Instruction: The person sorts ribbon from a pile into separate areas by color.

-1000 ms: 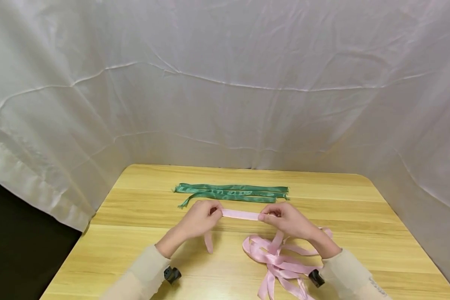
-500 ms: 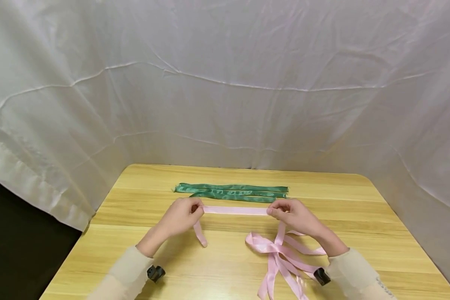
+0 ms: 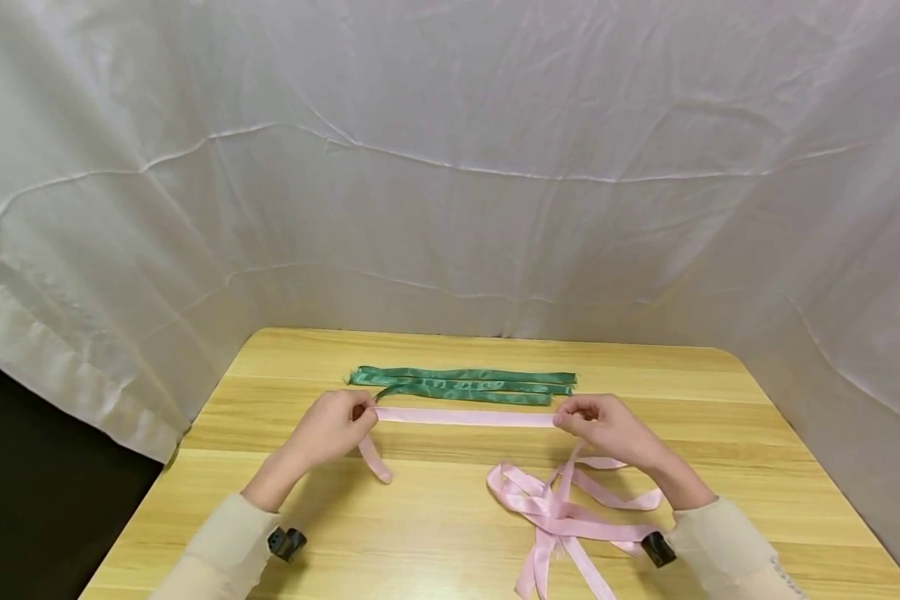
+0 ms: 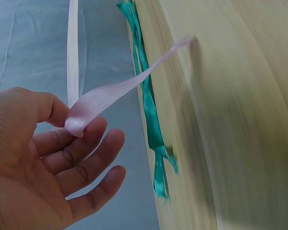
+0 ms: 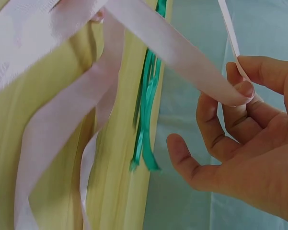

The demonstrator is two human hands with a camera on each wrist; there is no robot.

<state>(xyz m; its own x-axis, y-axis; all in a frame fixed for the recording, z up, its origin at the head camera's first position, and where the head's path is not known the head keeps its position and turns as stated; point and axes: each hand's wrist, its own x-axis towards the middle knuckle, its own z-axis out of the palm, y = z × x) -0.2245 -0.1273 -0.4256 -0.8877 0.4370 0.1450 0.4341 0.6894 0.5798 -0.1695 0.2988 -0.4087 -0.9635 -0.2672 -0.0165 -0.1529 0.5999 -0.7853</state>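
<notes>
A pink satin ribbon (image 3: 465, 417) is stretched straight between my two hands, above the table. My left hand (image 3: 335, 425) pinches it between thumb and fingers, and a short tail (image 3: 375, 460) hangs below. In the left wrist view the other fingers of that hand (image 4: 62, 163) are spread loosely. At the right, my right hand (image 3: 607, 427) pinches the same ribbon, its thumb and fingertips on the band in the right wrist view. From there the ribbon runs down to a loose pink pile (image 3: 551, 504) on the table.
Several green ribbon strips (image 3: 465, 386) lie side by side behind the stretched ribbon, with frayed ends. The wooden table (image 3: 435, 533) is bounded at the back and sides by pale hanging cloth (image 3: 450, 233).
Both hands have moved apart, the left hand farther left and the right hand a little right. The straight span of pink ribbon between them has lengthened, and the pile has shifted shape.
</notes>
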